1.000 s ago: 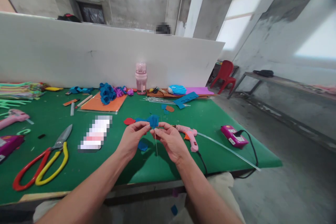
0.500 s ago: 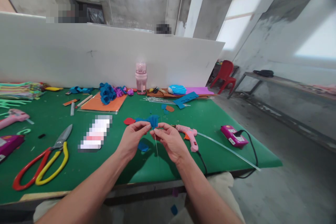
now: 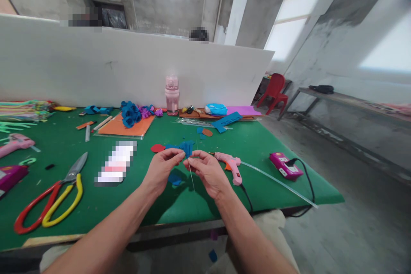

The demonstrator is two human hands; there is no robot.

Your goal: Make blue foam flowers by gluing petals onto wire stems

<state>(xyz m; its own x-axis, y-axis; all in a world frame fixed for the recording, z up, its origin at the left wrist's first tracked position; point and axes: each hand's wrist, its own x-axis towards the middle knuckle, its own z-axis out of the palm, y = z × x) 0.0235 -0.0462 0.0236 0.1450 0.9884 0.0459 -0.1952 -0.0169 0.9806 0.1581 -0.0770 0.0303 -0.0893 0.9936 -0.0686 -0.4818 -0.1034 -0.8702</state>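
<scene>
Left hand (image 3: 162, 169) and right hand (image 3: 208, 171): narrow grip pinching blue flower (image 3: 187, 147) on thin wire (image 3: 192, 176). Risk: petals slip off wire; hot glue gun (image 3: 231, 166) just right of flower, burn hazard.

A small blue felt flower (image 3: 187, 147) sits atop a thin, straight metal wire stem (image 3: 192, 177), held above the green table. Its petals bunch upward toward twelve o'clock, while the wire hangs toward six o'clock, slightly tilted.
</scene>
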